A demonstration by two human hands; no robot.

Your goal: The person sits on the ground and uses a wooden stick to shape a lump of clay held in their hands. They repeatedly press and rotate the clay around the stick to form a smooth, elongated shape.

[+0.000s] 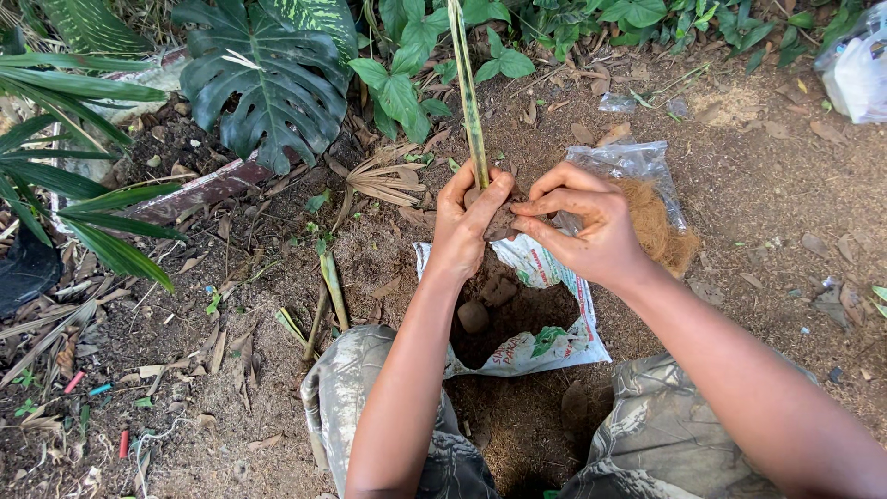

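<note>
Bare garden soil (758,185) among foliage; left hand (467,222) and right hand (582,226) clasping soil clump (501,222) at striped stem (469,102).

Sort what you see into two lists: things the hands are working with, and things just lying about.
In use: left hand, right hand, clump of soil, striped stem, open soil bag, bag of coconut fibre.

Lying about: cut stem pieces, dry leaves, white plastic bag.

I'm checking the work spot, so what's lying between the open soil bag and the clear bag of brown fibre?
In the head view, the right hand lies over that stretch, between the soil bag and the fibre bag; beside it, bare dirt shows.
</note>
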